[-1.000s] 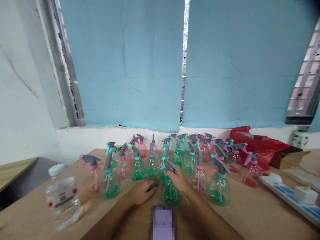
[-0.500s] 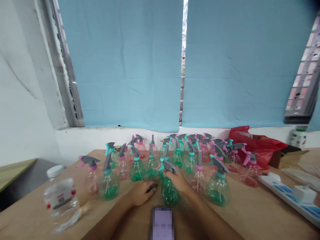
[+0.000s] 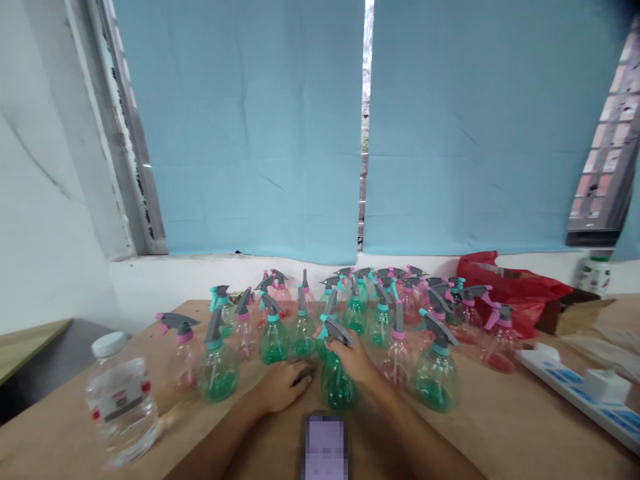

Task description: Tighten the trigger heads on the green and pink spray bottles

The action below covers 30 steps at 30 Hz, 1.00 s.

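My right hand (image 3: pixel 356 363) is wrapped round the neck of a green spray bottle (image 3: pixel 338 390) with a grey and teal trigger head, standing upright at the near middle of the table. My left hand (image 3: pixel 283 385) rests on the table just left of that bottle, its fingers curled over a small dark thing I cannot make out. Behind them stand several green and pink spray bottles (image 3: pixel 380 313) in loose rows.
A clear water bottle (image 3: pixel 121 400) with a white cap stands at the near left. A red plastic bag (image 3: pixel 515 290) and cardboard lie at the back right, a white power strip (image 3: pixel 580 390) on the right. A blurred phone (image 3: pixel 325 445) lies at the front edge.
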### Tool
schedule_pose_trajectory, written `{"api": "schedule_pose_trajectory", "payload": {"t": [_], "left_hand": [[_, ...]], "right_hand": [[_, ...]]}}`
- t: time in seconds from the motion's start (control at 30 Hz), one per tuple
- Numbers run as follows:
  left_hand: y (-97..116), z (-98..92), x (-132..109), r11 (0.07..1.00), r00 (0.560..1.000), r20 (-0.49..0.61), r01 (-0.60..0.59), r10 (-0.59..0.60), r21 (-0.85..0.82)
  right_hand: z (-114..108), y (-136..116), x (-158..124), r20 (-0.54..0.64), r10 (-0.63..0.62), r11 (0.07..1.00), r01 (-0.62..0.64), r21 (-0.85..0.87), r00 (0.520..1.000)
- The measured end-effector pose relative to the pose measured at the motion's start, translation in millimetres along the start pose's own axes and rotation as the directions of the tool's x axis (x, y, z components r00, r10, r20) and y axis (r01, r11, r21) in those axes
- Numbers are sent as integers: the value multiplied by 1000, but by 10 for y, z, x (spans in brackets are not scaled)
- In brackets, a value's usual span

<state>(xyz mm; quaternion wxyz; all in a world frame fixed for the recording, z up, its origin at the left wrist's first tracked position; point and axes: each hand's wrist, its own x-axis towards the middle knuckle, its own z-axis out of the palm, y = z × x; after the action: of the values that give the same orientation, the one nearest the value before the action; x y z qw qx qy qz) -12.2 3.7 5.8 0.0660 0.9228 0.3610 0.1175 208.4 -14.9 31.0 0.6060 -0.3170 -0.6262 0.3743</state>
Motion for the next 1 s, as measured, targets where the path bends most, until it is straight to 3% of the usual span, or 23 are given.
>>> {"api": "schedule_pose_trajectory", "payload": {"t": [0.23, 0.5, 0.73, 0.83, 1.0], "left_hand": [[32, -29, 0, 1000, 1000, 13, 10, -10, 11], [8, -9, -5, 1000, 1000, -9, 0, 0, -3], [16, -18, -5, 1000, 1000, 1, 13, -13, -3], [34, -35, -6, 1000, 1000, 15, 21, -21, 6], [38, -38, -8, 1000, 1000, 13, 25, -25, -12]], "right_hand": [[-18, 22, -18, 5, -18, 999, 18, -50, 1000], [-9, 1, 33, 18, 22, 999, -22, 26, 1000], [-14, 64, -1, -46, 17, 991, -23, -132, 999], [-15, 80, -12, -170, 12, 967, -55, -248, 985], [-9, 34, -40, -400, -50, 891, -140, -431, 915]]}}
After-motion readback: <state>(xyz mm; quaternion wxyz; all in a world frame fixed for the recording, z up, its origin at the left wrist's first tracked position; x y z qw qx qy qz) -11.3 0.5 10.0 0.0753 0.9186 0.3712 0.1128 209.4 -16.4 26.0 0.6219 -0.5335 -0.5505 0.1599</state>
